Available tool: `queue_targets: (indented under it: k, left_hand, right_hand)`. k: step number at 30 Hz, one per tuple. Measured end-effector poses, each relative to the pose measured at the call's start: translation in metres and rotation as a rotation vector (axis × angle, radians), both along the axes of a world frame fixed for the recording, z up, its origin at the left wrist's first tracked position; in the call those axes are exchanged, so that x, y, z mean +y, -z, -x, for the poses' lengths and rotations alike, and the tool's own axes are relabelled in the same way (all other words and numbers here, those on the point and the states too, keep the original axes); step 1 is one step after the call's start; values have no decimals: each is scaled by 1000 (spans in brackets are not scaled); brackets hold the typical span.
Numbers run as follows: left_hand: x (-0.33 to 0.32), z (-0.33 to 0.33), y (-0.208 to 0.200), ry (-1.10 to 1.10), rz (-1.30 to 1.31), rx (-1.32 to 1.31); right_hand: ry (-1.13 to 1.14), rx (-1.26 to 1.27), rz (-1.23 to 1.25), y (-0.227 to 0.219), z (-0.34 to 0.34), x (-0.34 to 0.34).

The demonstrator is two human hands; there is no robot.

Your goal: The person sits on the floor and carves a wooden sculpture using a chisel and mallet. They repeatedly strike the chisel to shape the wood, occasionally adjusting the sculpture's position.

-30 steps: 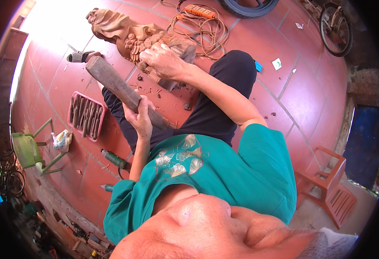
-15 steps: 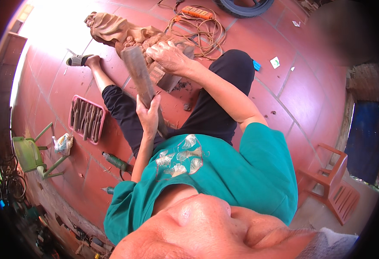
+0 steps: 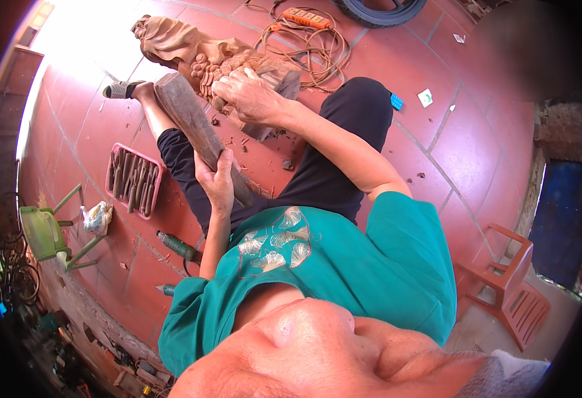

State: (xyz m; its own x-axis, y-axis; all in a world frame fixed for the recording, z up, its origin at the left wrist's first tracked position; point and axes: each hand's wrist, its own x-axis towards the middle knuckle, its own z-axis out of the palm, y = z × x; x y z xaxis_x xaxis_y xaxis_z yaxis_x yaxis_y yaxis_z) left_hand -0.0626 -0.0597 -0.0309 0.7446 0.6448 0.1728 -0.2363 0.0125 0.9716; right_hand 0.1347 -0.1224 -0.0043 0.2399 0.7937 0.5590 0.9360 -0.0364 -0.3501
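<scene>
A carved wooden statue (image 3: 191, 50) lies on the floor tiles between my spread legs, with draped folds at its left end and rounded scale-like carving towards its middle. My right hand (image 3: 251, 98) is closed in a fist against the near side of the statue; whatever it grips is hidden by the fingers. My left hand (image 3: 218, 187) is wrapped round the lower part of a long, thick wooden club (image 3: 188, 109). The club slants up and left, its far end apart from my right hand and raised over my left shin.
A pink basket of chisels (image 3: 134, 180) sits left, near a green stool (image 3: 42, 235), a plastic bag (image 3: 96, 217) and a green power tool (image 3: 177, 245). An orange power strip (image 3: 305, 18) with coiled cord lies beyond the statue. Wood chips (image 3: 288, 164) dot the floor. A reddish plastic chair (image 3: 513, 285) stands right.
The club has swung left, away from the statue and my right hand. My right hand has shifted slightly left and down along the statue, still closed.
</scene>
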Motion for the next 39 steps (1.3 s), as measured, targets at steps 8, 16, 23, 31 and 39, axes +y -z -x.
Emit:
queue_targets:
  k: [8,16,23,31,39]
  left_hand:
    - [-1,-9,3,-55,-165,112]
    - [-2,-6,8,-39,-77,71]
    - [-1,-4,-5,-26,-30,0]
    - [-5,-5,-8,-32,-93,-37]
    - [3,-14,8,-8,-282,211]
  right_hand:
    - [54,-67,28,13,-8,6]
    - [119,-88,58,11,-15,-2]
    - [82,-139,40,4,2,0]
    - [55,-58,39,-5,-1,-1]
    - [109,-88,14,12,-11,1]
